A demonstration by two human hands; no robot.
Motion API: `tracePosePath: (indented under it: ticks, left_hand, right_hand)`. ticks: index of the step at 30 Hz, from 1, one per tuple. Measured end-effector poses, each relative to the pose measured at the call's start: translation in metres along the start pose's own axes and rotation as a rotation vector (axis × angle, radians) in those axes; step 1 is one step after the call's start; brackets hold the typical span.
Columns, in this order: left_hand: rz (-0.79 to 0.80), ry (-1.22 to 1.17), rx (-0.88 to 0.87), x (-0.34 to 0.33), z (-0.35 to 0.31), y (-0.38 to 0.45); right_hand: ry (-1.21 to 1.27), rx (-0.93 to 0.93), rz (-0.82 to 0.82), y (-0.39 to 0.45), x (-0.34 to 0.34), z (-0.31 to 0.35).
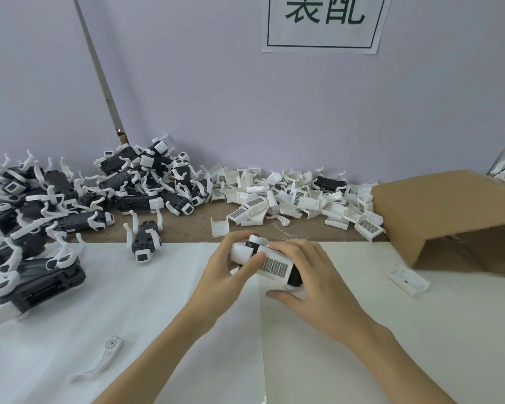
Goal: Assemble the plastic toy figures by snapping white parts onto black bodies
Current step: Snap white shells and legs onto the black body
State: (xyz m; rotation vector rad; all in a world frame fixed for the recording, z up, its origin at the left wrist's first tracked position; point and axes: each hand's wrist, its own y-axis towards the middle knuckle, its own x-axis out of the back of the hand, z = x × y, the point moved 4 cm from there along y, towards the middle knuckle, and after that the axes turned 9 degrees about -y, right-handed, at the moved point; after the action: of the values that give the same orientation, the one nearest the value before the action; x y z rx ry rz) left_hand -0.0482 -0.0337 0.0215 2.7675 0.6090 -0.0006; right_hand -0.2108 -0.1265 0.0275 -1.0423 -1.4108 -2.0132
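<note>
Loose white arm part (99, 361) near counter (158, 301) front edge | both hands grip toy figure (270, 265) mid-counter: left hand (231, 266) pinches white end, right hand (312, 284) wraps black body | light, stiff, likely brittle clips; hold body sides

Assembly workshop: piled toy parts (298, 199), wall sign (324, 21).
</note>
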Motion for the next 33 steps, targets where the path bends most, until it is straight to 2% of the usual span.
tracePosePath:
  ticks: [2, 7, 13, 17, 20, 25, 30, 33]
  left_hand:
    - [0.075, 0.09, -0.058, 0.001, -0.004, -0.002]
    - [0.153, 0.142, -0.067, -0.003, -0.001, -0.006]
    - [0.144, 0.12, -0.078, -0.002, -0.001, -0.003]
    - [0.111, 0.081, -0.039, -0.001, 0.004, -0.003]
    - [0.12, 0.104, -0.035, -0.003, 0.006, -0.005]
    - [0.089, 0.19, -0.141, -0.004, 0.002, -0.004]
    - [0.056, 0.171, -0.133, -0.005, 0.004, -0.005]
    - [0.063, 0.16, -0.149, -0.008, 0.004, -0.005]
  right_hand:
    - [0.064, -0.047, 0.063, -0.001, 0.001, -0.004]
    - [0.107, -0.093, 0.001, 0.001, 0.006, -0.008]
    - [0.156, -0.118, -0.044, 0.002, 0.009, -0.006]
    - [0.269, -0.164, 0.043, 0.002, 0.005, -0.009]
    - [0.232, -0.155, 0.1, -0.001, -0.001, -0.009]
    - [0.156, -0.149, 0.004, 0.001, 0.008, -0.008]
    - [0.198, -0.164, 0.082, 0.001, 0.005, -0.006]
    - [0.187, -0.187, 0.071, 0.002, 0.009, -0.009]
